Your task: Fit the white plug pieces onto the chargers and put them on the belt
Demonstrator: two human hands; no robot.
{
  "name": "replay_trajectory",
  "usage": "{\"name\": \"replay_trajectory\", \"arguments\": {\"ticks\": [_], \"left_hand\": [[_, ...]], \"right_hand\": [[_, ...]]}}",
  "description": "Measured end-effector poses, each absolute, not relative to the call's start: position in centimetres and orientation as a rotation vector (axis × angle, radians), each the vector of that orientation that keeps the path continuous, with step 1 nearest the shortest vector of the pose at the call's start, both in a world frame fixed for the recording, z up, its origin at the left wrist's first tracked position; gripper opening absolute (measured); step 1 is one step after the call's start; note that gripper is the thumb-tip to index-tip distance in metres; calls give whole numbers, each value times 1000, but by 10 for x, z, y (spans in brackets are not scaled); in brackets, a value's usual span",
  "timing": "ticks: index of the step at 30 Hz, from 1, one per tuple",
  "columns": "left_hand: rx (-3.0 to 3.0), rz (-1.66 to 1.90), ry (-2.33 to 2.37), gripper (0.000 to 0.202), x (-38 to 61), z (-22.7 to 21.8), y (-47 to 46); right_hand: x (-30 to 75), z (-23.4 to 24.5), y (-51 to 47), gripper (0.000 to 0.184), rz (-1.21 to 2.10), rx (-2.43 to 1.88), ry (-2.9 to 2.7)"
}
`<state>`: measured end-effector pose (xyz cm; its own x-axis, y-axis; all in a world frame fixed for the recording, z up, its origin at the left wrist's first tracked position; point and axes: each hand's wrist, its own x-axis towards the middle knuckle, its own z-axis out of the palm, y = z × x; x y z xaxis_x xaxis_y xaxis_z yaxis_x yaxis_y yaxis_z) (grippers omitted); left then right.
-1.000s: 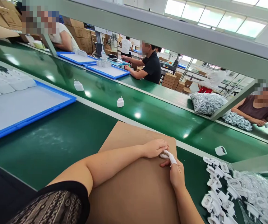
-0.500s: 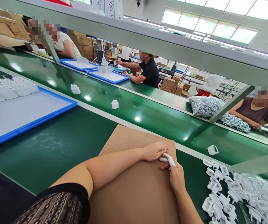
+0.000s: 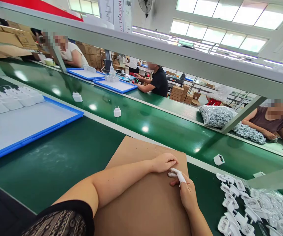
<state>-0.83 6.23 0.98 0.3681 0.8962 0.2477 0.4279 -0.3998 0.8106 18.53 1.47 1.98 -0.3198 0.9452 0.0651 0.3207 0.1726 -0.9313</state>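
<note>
My left hand [image 3: 164,162] rests on a brown cardboard sheet [image 3: 141,200], its fingers curled together and nothing visible in them. Just to its right and nearer me is my right hand [image 3: 187,190], with white coverings on some fingers. Those fingers stretch toward the left hand, slightly apart, and no object shows between them. A small gap separates the hands. To the right of the cardboard lies a pile of white plug pieces [image 3: 235,200], partly in a clear plastic bag [image 3: 279,203].
A green conveyor belt [image 3: 156,131] carries white chargers [image 3: 117,111] and an open white housing [image 3: 219,159]. A blue-rimmed tray [image 3: 45,121] of chargers stands left. A metal frame [image 3: 141,49] crosses above; across the belt, people sit beside trays and a bag of grey parts [image 3: 216,115].
My hands were touching and are now slightly apart. The chargers and housing have shifted left along the belt, and another white piece shows at the right. The view has tilted up a little.
</note>
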Motion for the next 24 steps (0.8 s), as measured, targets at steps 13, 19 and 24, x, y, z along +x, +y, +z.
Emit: {"name": "replay_trajectory", "arguments": {"ticks": [13,19,24], "left_hand": [[2243,928,1031,31,-9,2,61],[2263,925,1027,31,-8,2,62],[2276,914,1028,31,-8,3,61]], "right_hand": [[187,17,15,39,1156,-1143,-1805],[187,14,15,38,1161,-1135,-1788],[189,12,15,40,1157,-1146,-1817]]}}
